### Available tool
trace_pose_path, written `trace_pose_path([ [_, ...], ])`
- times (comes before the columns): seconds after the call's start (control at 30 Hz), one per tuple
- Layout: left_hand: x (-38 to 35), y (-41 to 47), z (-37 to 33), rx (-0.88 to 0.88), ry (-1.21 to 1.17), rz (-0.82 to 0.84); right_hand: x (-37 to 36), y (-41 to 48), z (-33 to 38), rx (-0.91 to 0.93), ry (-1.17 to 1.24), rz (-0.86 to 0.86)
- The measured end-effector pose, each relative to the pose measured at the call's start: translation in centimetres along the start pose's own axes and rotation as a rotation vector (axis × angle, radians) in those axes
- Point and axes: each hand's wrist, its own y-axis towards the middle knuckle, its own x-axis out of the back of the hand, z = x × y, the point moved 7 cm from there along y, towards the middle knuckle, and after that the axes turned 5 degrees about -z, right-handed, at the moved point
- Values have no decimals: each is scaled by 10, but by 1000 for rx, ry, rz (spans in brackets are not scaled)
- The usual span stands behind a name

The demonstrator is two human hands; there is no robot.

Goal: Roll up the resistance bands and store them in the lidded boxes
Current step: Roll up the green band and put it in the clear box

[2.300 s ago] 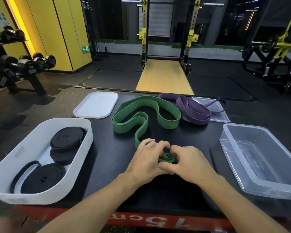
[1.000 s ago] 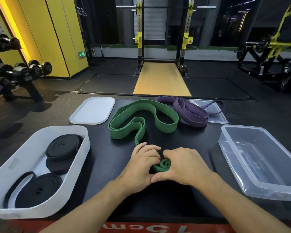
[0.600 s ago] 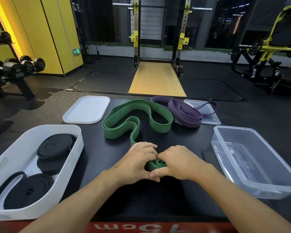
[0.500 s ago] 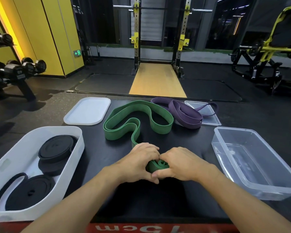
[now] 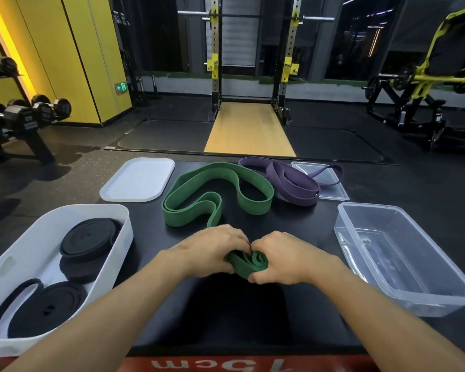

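— Where's the green resistance band (image 5: 218,189)?
— On the surface (image 5: 253,312), its coiled end gripped by left hand (image 5: 212,251) and right hand (image 5: 285,259), fingers (image 5: 234,238) curled.
— Handling?
— Soft, springy, likely to unwind — squeeze the coil's sides.

The wide green rubber resistance band (image 5: 218,189) has 1 end wound into a small coil, pinched between the left hand (image 5: 212,251) and the right hand (image 5: 287,259). The rest snakes on edge in loose loops just beyond the grip. Farther beyond and rightward, the purple rubber band (image 5: 293,181) lies heaped, partly over the clear flat lid (image 5: 333,196). Left of the grip, the white plastic box (image 5: 51,218) holds 3 black rolled bands (image 5: 89,237), and its white lid (image 5: 138,179) lies beyond it. Right of the grip stands the clear plastic box (image 5: 341,210), uncovered.
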Motion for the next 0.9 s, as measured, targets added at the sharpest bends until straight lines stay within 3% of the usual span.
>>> trace_pose_path([
  [0.23,8,7,6,71,137,156,0,-1,-5,-22,-15,1],
  [0.43,13,16,9,188,63,298,-1,-6,-13,-57,-7,9],
  [0.63,33,23,21,276,-24,227,3,-12,-17,-91,-56,22],
  [0.9,28,37,18,243,107,377,4,-15,-15,-102,-30,45],
])
